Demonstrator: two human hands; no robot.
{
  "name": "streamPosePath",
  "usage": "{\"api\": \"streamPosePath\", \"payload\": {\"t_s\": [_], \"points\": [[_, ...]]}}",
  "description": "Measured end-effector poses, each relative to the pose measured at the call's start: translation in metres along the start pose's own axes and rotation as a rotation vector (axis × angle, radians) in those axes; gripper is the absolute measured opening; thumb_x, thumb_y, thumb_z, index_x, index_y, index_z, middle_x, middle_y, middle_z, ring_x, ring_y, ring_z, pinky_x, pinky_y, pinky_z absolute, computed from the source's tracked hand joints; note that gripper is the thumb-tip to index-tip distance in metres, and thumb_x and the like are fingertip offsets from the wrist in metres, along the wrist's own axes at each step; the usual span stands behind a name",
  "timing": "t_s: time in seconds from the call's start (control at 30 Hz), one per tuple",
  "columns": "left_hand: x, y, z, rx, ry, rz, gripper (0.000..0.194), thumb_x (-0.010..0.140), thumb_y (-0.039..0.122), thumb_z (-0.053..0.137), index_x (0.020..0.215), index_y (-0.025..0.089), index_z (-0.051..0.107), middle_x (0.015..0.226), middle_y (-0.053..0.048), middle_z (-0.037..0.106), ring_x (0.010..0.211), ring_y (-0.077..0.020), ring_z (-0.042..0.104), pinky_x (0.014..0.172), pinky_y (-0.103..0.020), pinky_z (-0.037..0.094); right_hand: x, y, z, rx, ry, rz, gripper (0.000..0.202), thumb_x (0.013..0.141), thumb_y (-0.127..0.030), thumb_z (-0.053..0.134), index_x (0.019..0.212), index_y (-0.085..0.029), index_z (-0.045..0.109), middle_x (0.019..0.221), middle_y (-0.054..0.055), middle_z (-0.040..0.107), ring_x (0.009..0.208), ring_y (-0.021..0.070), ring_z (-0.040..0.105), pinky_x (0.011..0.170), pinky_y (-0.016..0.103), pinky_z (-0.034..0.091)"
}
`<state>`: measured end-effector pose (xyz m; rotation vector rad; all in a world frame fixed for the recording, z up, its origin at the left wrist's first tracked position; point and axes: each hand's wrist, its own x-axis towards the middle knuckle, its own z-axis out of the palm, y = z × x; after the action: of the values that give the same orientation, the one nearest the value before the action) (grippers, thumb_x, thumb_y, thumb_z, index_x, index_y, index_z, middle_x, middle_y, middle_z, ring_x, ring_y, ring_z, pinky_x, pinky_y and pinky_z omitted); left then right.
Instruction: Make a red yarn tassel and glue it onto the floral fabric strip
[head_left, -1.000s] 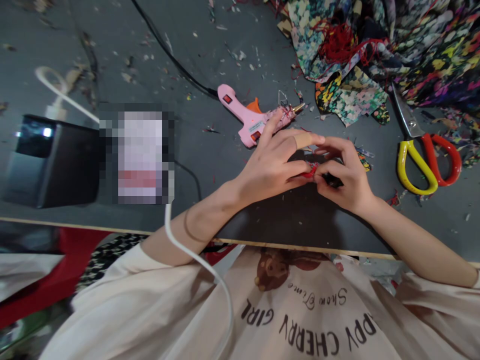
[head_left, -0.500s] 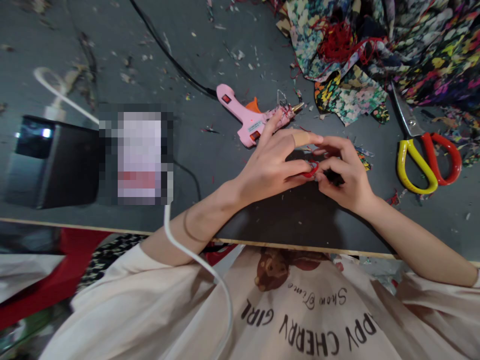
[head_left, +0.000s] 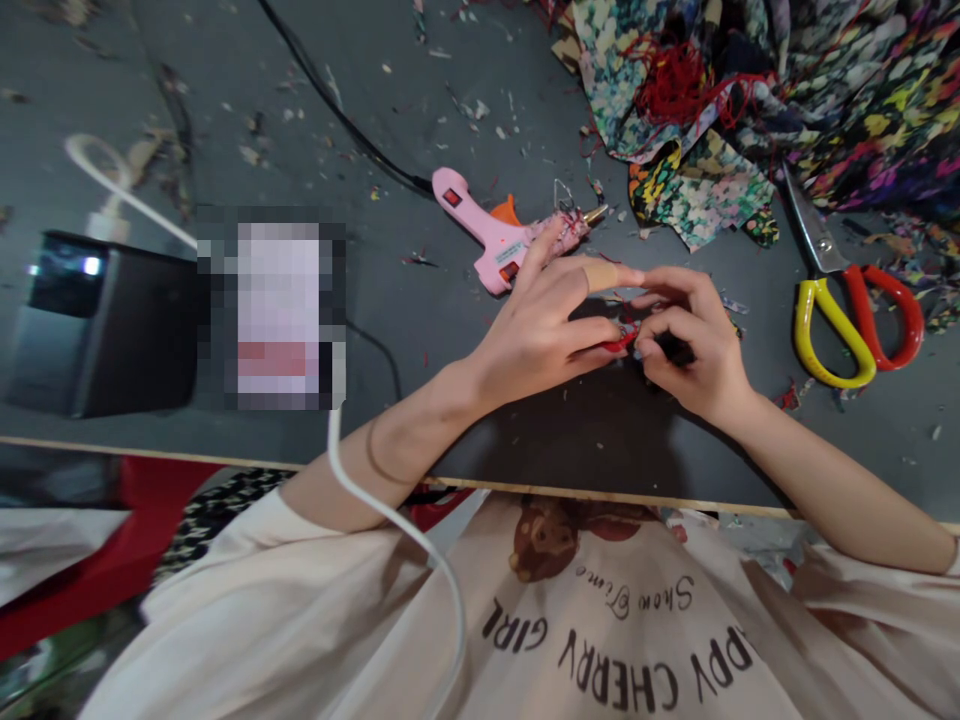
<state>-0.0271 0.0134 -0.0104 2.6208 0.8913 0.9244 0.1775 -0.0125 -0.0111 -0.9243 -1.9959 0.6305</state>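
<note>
My left hand (head_left: 544, 325) has a tan bandage on its index finger and closes thumb and fingers on a small red piece (head_left: 622, 338), whose kind I cannot make out. Facing it, my right hand (head_left: 694, 340) is curled with thumb and index finger pressed together. Whatever lies in that pinch is mostly hidden, though something dark shows inside the curl. The fingertips of both hands meet near the red piece. Just beyond my left hand lies a pink glue gun (head_left: 487, 235) with an orange trigger, its metal nozzle pointing right; a left finger overlaps its front end.
Scissors (head_left: 832, 280) with yellow and red handles lie at the right. Floral fabric (head_left: 705, 185) and red threads (head_left: 671, 80) are heaped at the back right. A dark box-shaped device (head_left: 139, 330), a blurred-out phone-like object (head_left: 277, 310) and a white cable (head_left: 390, 515) are left. Scraps litter the table.
My right hand has shifted slightly right, and its thumb and index finger have drawn a little away from the red piece. My left hand has hardly moved.
</note>
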Motion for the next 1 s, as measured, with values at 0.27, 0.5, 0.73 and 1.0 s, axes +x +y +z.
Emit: {"api": "streamPosePath", "payload": {"t_s": [0.27, 0.5, 0.73, 1.0], "points": [[-0.0008, -0.0006, -0.0009, 0.003, 0.034, 0.017, 0.017, 0.091, 0.037, 0.058, 0.083, 0.025, 0.067, 0.124, -0.002, 0.064, 0.114, -0.0228, 0.061, 0.116, -0.059, 0.034, 0.0015, 0.0014, -0.0022, 0.103, 0.154, 0.112, 0.015, 0.083, -0.009, 0.051, 0.075, -0.021, 0.054, 0.104, 0.005, 0.065, 0.092, 0.0173, 0.065, 0.084, 0.039, 0.054], [-0.0015, -0.0012, -0.0017, 0.046, 0.119, 0.084, 0.010, 0.092, 0.031, 0.058, 0.088, 0.024, 0.065, 0.122, -0.004, 0.064, 0.112, -0.0212, 0.062, 0.113, -0.057, 0.039, 0.0025, -0.0041, -0.0046, 0.047, 0.073, 0.023, 0.014, 0.086, -0.013, 0.051, 0.090, -0.022, 0.060, 0.095, 0.006, 0.071, 0.093, 0.0197, 0.067, 0.083, 0.039, 0.052], [-0.0012, -0.0007, -0.0009, 0.044, 0.139, 0.095, 0.012, 0.092, 0.033, 0.057, 0.089, 0.025, 0.065, 0.121, -0.004, 0.065, 0.111, -0.0217, 0.063, 0.112, -0.056, 0.039, 0.0020, -0.0034, -0.0016, -0.008, 0.008, -0.058, 0.008, 0.084, -0.015, 0.060, 0.089, -0.021, 0.061, 0.083, 0.004, 0.071, 0.078, 0.0174, 0.065, 0.074, 0.034, 0.050], [-0.0018, 0.0030, -0.0028, -0.003, 0.106, 0.043, 0.010, 0.090, 0.035, 0.059, 0.092, 0.027, 0.063, 0.121, -0.002, 0.067, 0.110, -0.0206, 0.064, 0.118, -0.055, 0.032, 0.0022, -0.0025, -0.0009, -0.012, 0.005, -0.073, 0.006, 0.086, -0.017, 0.060, 0.088, -0.022, 0.060, 0.080, 0.003, 0.070, 0.075, 0.0171, 0.063, 0.072, 0.033, 0.050]]}}
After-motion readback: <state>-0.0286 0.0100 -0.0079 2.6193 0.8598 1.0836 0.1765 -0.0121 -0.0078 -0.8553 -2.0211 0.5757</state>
